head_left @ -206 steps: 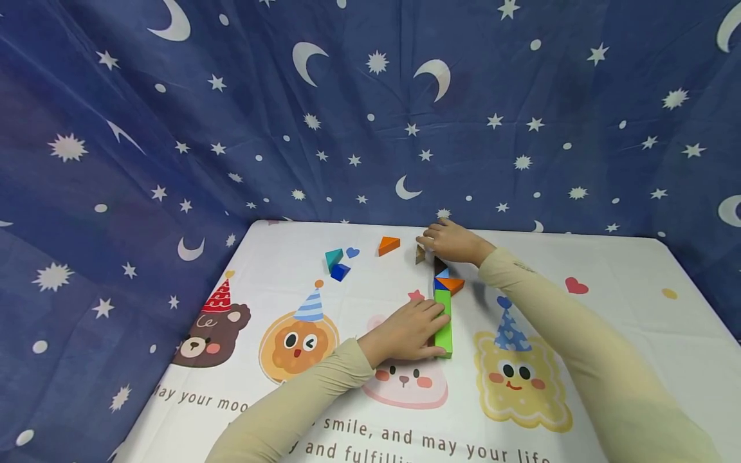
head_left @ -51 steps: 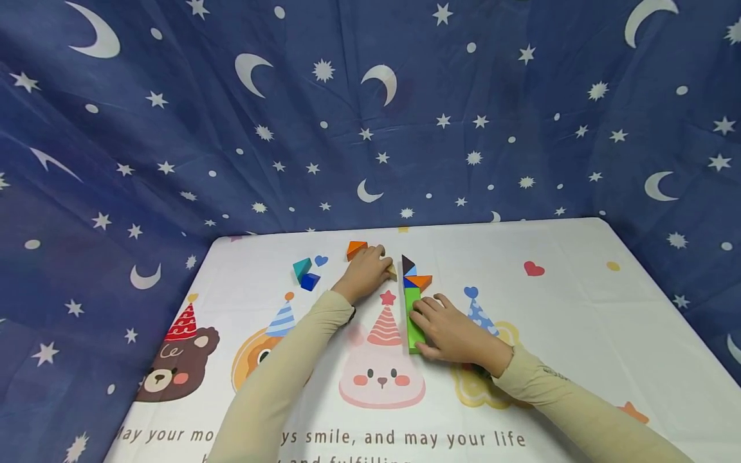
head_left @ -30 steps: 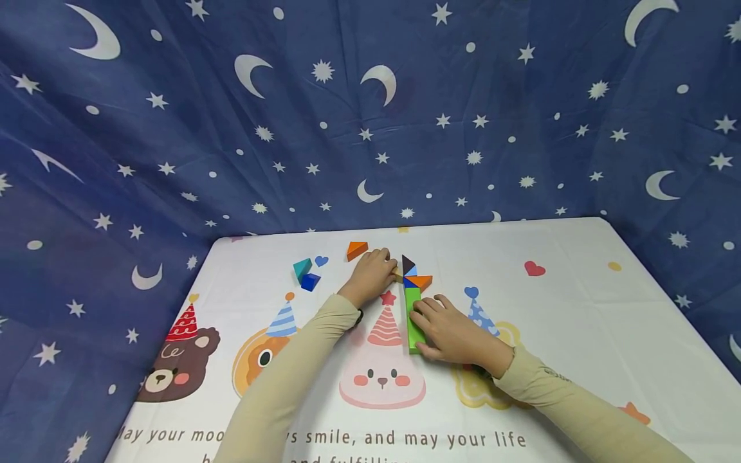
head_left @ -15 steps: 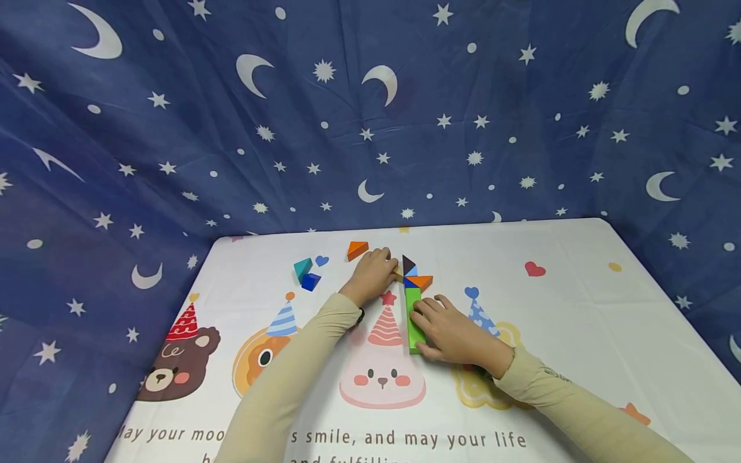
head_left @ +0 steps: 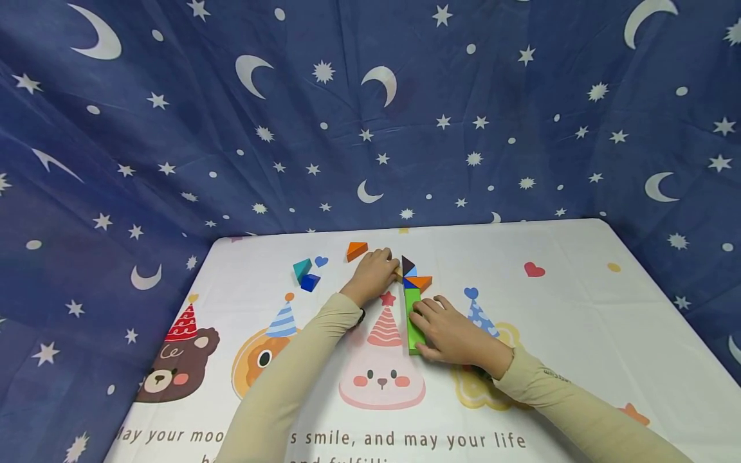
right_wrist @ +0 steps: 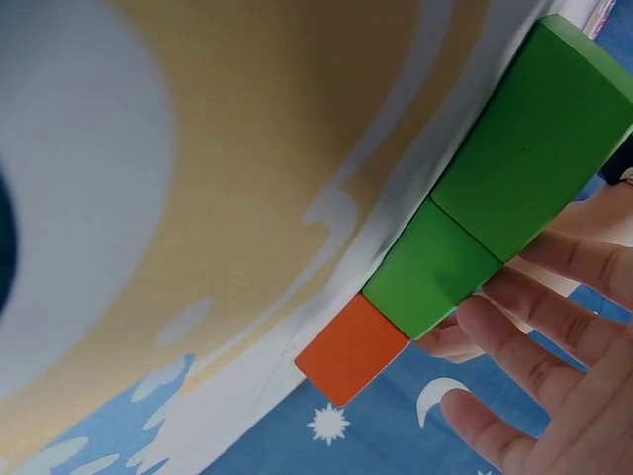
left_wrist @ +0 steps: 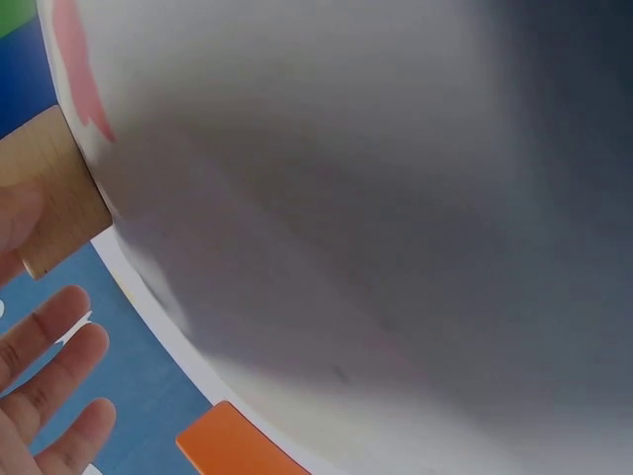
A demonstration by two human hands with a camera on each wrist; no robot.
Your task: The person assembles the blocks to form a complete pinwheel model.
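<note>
My left hand (head_left: 373, 273) pinches a plain wooden block (left_wrist: 69, 188), its thumb on the face and the other fingers spread. That block sits right at the left side of a small cluster: a dark brown triangle (head_left: 408, 264), a light blue piece (head_left: 412, 272), an orange triangle (head_left: 422, 281) and a dark blue piece (left_wrist: 25, 74). Below the cluster, a green row (head_left: 413, 321) runs toward me; the right wrist view shows a seam between two green blocks (right_wrist: 539, 134). My right hand (head_left: 448, 331) rests on the green row from the right, fingers loosely extended over its top.
Left of the cluster lie a teal triangular block (head_left: 301, 269), a blue block (head_left: 310, 282) and another orange block (head_left: 357, 251). The white printed tablecloth (head_left: 567, 302) carries cartoon figures and lettering. A dark blue star-patterned curtain (head_left: 324, 173) stands behind and to the left.
Earlier my left hand was on the green row and my right hand at the wooden block; they have swapped. My left hand has slid the wooden block right, up to the cluster. The view shifted.
</note>
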